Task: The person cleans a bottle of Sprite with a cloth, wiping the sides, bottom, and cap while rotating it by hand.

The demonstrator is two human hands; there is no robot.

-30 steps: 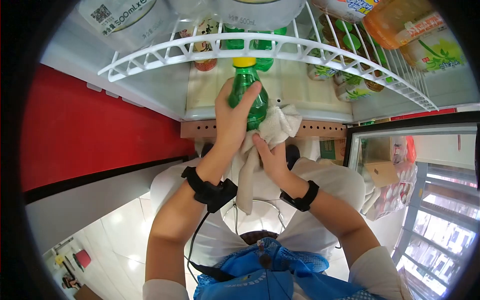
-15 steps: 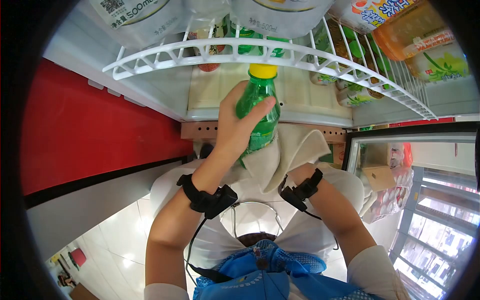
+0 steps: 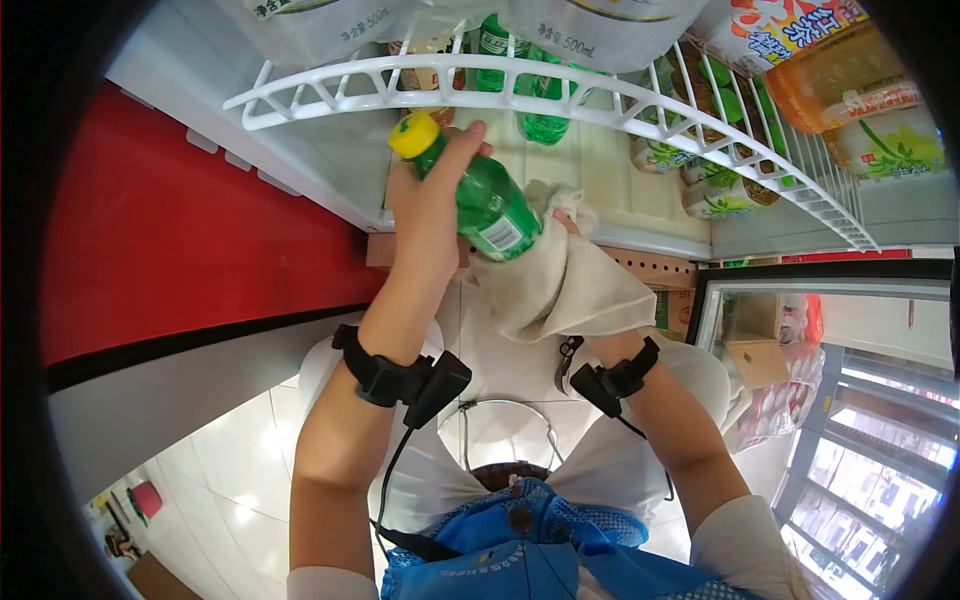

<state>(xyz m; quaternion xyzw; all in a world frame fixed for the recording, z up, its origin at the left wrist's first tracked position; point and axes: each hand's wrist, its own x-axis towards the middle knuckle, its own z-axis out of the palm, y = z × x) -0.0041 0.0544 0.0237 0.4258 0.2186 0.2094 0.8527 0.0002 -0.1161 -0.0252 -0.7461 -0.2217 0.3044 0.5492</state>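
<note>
A green plastic bottle [image 3: 490,205] with a yellow cap leans to the upper left, its barcode label facing up. My left hand [image 3: 432,195] is wrapped round its neck and upper body. A beige cloth [image 3: 570,285] is draped over my right hand [image 3: 565,222], of which only a bit of the fingers shows. The cloth lies against the bottle's lower end, and its folds hide most of the grip. Above both hands runs the curved front of a white wire shelf [image 3: 480,85].
More green bottles [image 3: 545,125] stand inside the fridge behind the shelf front. Large clear bottles [image 3: 600,30] and orange drinks [image 3: 840,90] fill the shelf above. A red panel [image 3: 190,240] borders the left; an open glass door [image 3: 720,310] is at right.
My left hand has tipped the bottle from nearly upright to leaning left and drawn its cap out from the shelf front. My right hand, with the cloth, has moved up against the bottle's base.
</note>
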